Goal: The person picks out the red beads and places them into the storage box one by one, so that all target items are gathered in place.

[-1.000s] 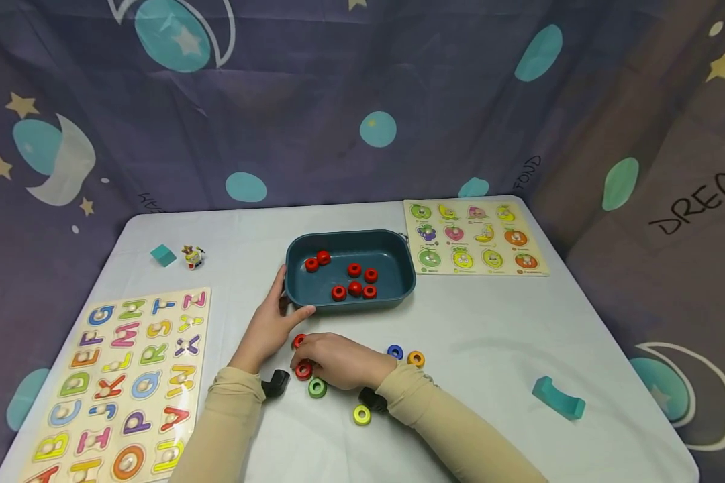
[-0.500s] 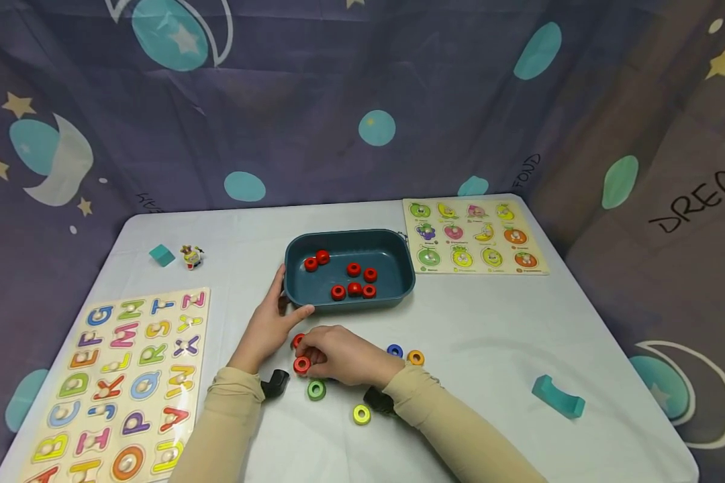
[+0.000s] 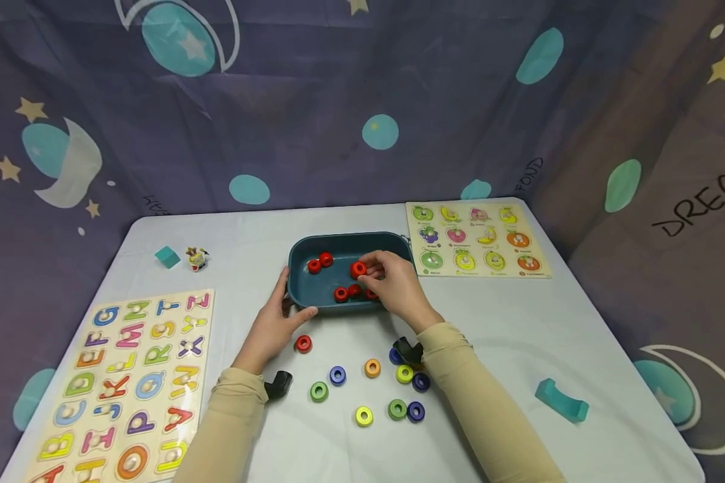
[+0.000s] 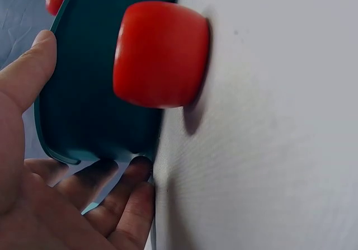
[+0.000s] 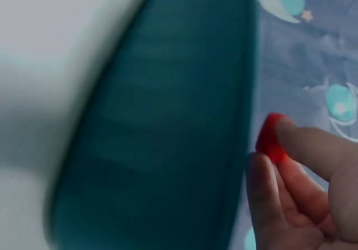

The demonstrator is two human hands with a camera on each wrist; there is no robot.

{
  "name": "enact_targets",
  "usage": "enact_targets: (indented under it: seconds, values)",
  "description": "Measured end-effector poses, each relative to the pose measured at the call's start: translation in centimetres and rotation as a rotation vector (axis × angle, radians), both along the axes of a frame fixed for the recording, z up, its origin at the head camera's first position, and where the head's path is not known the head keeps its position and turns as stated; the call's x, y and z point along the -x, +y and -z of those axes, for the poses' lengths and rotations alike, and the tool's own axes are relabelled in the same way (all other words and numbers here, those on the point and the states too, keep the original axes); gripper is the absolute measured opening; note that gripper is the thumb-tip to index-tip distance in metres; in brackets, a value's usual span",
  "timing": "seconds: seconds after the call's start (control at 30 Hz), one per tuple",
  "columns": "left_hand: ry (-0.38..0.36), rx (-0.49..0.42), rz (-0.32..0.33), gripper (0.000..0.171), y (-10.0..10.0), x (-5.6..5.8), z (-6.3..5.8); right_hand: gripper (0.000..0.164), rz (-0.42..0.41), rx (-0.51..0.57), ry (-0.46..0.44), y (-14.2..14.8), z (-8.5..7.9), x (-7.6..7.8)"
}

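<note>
A dark teal plastic tub (image 3: 311, 302) stands at mid-table with several red beads (image 3: 341, 294) inside. My left hand (image 3: 270, 333) holds its near left corner, thumb at the front rim and fingers along the left end. In the left wrist view those fingers (image 4: 126, 205) bend against the tub's wall. Over the tub, my right hand (image 3: 399, 285) pinches a red ring bead (image 3: 358, 270) between thumb and fingertips; the right wrist view shows this bead (image 5: 272, 137) above the rim. Another red bead (image 3: 303, 344) lies on the cloth just in front of the tub.
Blue, green, yellow and orange ring beads (image 3: 372, 367) are scattered in front. An alphabet board (image 3: 121, 382) lies at left, a fruit board (image 3: 477, 241) at back right. A teal arch block (image 3: 562, 400) is at right; a teal block (image 3: 167, 257) and small figurine (image 3: 196, 258) at back left.
My right hand has picked up a red bead from the cloth and carried it up and right over the tub, uncovering several coloured beads. My left hand stays at the tub's corner.
</note>
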State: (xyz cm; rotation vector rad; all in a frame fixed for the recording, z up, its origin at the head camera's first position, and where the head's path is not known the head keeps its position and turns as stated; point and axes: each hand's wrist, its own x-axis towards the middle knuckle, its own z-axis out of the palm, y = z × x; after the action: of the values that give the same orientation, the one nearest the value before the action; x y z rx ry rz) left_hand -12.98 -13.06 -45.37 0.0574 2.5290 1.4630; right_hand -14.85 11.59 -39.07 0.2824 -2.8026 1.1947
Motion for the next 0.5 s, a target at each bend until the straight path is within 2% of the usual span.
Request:
enact_targets:
  seconds: [0.13,0.3,0.5]
  values:
    - [-0.003,-0.003,-0.002,0.098,0.1,0.0,0.1,0.033,0.032,-0.039,-0.037,0.0,0.5,0.6]
    - [0.003,0.004,-0.009,0.098,0.1,0.0,0.0,0.038,0.024,-0.109,-0.073,0.0,1.2,0.8]
    - [0.006,0.005,-0.009,0.098,0.1,-0.1,-0.1,0.034,0.027,-0.086,-0.054,0.1,1.3,0.8]
